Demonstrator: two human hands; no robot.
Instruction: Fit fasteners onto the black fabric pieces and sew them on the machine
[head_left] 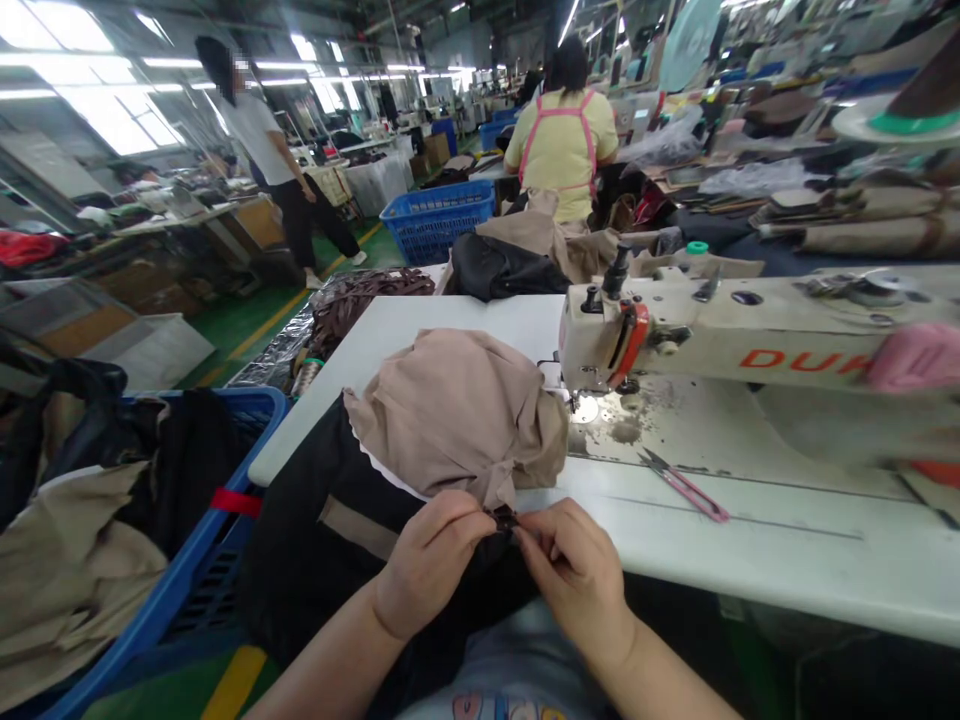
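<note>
A bunched garment of beige fabric and black fabric lies over the near edge of the white sewing table. My left hand and my right hand meet just below the beige bundle. Both pinch a small dark piece at the garment's edge, fingers closed. The sewing machine stands to the right of the bundle, its needle area beside the fabric.
Pink-handled thread snips lie on the table right of my hands. A blue basket full of fabric stands at my left. Another blue basket and two people, one standing, one seated in yellow, are farther back.
</note>
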